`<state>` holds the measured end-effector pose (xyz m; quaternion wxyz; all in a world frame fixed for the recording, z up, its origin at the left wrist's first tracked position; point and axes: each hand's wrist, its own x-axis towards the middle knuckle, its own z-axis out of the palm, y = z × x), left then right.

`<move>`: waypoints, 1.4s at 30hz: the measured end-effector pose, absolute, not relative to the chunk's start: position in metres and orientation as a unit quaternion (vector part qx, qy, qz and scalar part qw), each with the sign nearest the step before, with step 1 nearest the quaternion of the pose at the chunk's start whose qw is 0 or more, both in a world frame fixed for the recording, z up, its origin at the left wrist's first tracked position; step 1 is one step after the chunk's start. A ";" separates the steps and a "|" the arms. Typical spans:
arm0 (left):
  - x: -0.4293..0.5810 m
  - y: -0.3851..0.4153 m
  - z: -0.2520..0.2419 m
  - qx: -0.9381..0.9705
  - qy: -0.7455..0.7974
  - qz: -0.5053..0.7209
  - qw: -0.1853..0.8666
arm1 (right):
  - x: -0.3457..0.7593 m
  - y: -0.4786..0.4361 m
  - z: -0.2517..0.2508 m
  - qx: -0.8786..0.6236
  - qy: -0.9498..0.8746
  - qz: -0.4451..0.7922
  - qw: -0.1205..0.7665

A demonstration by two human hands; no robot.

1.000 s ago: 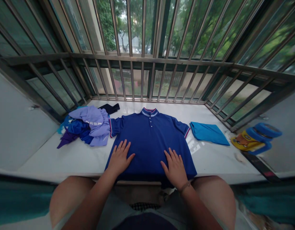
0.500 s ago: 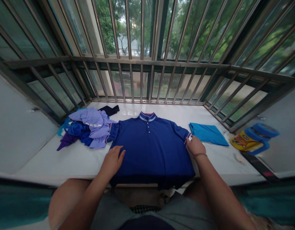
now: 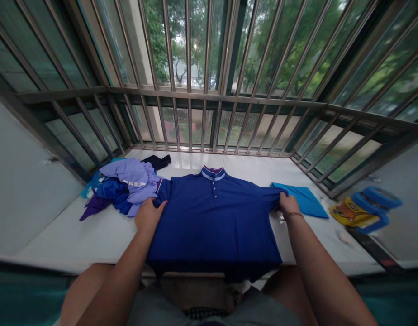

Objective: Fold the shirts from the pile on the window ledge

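A navy blue polo shirt (image 3: 212, 226) lies flat and face up on a white stone sill (image 3: 73, 240), with its striped collar away from me. My right hand (image 3: 289, 203) grips the end of the shirt's right sleeve (image 3: 263, 194) and stretches it outward, over the edge of a folded turquoise garment (image 3: 306, 200). My left hand (image 3: 148, 215) lies on the shirt's left sleeve (image 3: 163, 192) near the shoulder. Whether it grips the cloth is hard to see. The shirt's lower hem hangs over the sill's near edge.
A heap of lilac, blue and purple clothes (image 3: 122, 188) touches the shirt's left side, with a dark navy cloth (image 3: 157, 161) behind it. A yellow and blue bag (image 3: 363, 213) lies at the right end. Metal window bars (image 3: 209, 122) run along the back.
My right hand has moved up and right, taking the sleeve end and pulling it outward. My left hand has slid up onto the left sleeve. The view has tilted slightly.
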<state>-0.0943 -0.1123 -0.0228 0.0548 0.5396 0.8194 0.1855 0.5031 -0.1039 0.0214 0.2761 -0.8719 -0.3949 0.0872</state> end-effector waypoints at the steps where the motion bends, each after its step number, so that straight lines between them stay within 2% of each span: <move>1: -0.093 -0.114 -0.024 0.544 0.817 0.185 0.046 | 0.505 -0.104 0.023 -0.873 -0.391 0.085 0.277; 9: -0.092 -0.116 -0.025 0.572 0.798 0.187 0.035 | 0.471 -0.101 0.045 -0.864 -0.432 0.032 0.258; 11: -0.093 -0.117 -0.025 0.589 0.785 0.189 0.036 | 0.443 -0.109 0.050 -0.810 -0.538 0.009 0.232; 14: -0.094 -0.117 -0.026 0.604 0.774 0.189 0.032 | 0.400 -0.127 0.053 -0.651 -0.745 0.022 0.143; 17: -0.095 -0.117 -0.029 0.606 0.771 0.193 0.029 | 0.375 -0.147 0.050 -0.558 -0.823 0.069 0.084; 24: -0.099 -0.116 -0.033 0.609 0.765 0.206 0.031 | 0.404 -0.188 0.010 -0.668 -0.732 -0.006 0.136; 30: -0.096 -0.118 -0.031 0.616 0.757 0.218 0.009 | 0.442 -0.213 -0.034 -0.755 -0.642 0.007 0.132; 36: -0.093 -0.113 -0.031 0.639 0.706 0.305 -0.014 | 0.447 -0.219 -0.044 -0.779 -0.604 -0.013 0.167; 42: -0.083 -0.097 -0.015 0.589 0.717 0.365 0.078 | 0.440 -0.220 -0.044 -0.780 -0.606 -0.040 0.151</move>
